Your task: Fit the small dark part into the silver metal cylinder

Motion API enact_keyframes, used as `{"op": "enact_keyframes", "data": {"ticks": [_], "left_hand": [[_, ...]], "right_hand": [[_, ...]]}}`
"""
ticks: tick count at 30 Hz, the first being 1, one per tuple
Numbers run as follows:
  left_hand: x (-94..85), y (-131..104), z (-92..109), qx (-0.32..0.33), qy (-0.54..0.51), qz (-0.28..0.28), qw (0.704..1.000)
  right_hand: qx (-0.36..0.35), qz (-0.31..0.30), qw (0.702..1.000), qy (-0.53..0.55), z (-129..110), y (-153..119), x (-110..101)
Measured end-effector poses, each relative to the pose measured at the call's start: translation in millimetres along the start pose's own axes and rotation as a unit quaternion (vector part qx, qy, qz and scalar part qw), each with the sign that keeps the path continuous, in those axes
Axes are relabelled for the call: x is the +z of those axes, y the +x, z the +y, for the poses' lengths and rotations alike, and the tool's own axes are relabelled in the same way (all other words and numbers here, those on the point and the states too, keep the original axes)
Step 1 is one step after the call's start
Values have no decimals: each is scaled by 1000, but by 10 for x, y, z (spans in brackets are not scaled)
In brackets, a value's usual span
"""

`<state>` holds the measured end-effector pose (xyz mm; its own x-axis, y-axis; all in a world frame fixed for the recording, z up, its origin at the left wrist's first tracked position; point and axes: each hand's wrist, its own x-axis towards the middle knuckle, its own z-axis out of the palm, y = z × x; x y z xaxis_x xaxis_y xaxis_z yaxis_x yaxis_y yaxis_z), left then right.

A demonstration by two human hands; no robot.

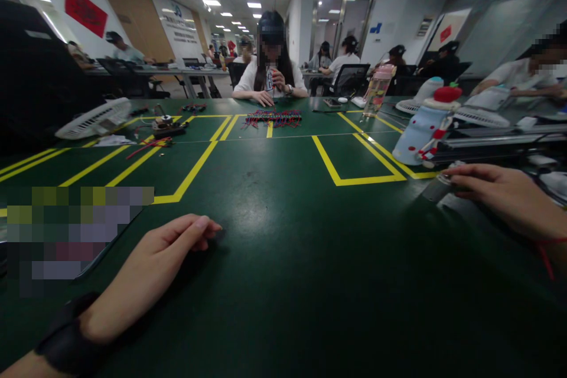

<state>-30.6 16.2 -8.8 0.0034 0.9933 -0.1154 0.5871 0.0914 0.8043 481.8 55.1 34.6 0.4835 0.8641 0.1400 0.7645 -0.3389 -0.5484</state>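
My left hand (pixel 177 242) rests on the dark green table (pixel 266 283), its fingers curled together with the thumb on top; whether anything small is between the fingertips is hidden. At the right, my right hand (pixel 496 192) pinches the top of a small grey metal cylinder (pixel 437 189), which is tilted just at the table surface. A blue bottle (pixel 414 133) with a red top stands behind that cylinder. Yellow tape (pixel 372 181) marks boxes on the table beyond both hands.
Bundled coloured wires (pixel 274 119) lie at the far middle, near a seated person (pixel 271 65) holding a can. A white fan part (pixel 95 119) and a motor (pixel 163 123) lie far left. Metal rails (pixel 496 144) and a pink-lidded bottle (pixel 378 91) are at the right.
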Motion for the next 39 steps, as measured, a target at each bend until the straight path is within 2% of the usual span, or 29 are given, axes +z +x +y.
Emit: {"op": "enact_keyframes", "data": {"ticks": [3,8,13,16,19,20,22,24,27,30,34,39], "left_hand": [[-3,-6,-7,2,0,1,1000],[-10,-18,2,3,7,2,1000],[-7,-11,-3,8,10,5,1000],[7,-3,-11,11,13,7,1000],[22,3,-13,15,22,7,1000],[24,5,-12,18,24,9,1000],[25,8,-12,25,29,9,999],[20,5,-13,27,35,8,999],[7,-10,-4,28,43,5,999],[4,-23,43,30,49,-2,998],[108,-11,225,47,74,-8,996],[481,8,692,212,74,-49,973]], "right_hand": [[-8,-2,1000,20,53,25,1],[-40,20,998,-51,160,106,32],[-31,17,999,-40,166,105,57],[-84,56,993,-59,91,37,128],[-172,85,981,-17,-152,-182,294],[-204,68,976,25,-275,-296,370],[-278,-13,953,122,-560,-569,540],[-358,-110,908,187,-850,-858,712],[-434,-193,855,207,-1177,-1202,921],[-444,-225,843,205,-1298,-1354,1046],[-407,-240,847,243,-1252,-1365,1135],[-355,-285,839,298,-1198,-1342,1216]]}}
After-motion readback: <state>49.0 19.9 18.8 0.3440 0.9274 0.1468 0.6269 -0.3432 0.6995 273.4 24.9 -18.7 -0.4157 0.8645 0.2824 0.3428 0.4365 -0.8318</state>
